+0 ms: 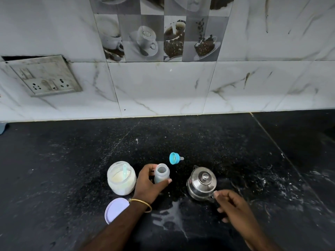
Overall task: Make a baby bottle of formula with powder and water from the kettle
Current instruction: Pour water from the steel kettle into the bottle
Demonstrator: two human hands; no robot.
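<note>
A small open baby bottle [161, 173] stands upright on the black counter, and my left hand [148, 183] grips it with thumb and fingers round its sides. Its blue cap with the teat [175, 158] lies on its side just behind. An open jar of pale formula powder [121, 178] with a light blue scoop [124, 170] inside stands to the left. A lidded steel kettle [202, 182] sits to the right. My right hand [231, 203] is at the kettle's handle, fingers loosely curled and blurred; whether they hold it is unclear.
The jar's white lid [116, 209] lies on the counter near my left wrist. A wet patch [170, 218] spreads in front of the kettle. A tiled wall with a socket plate [45, 77] runs behind the black counter [235, 142].
</note>
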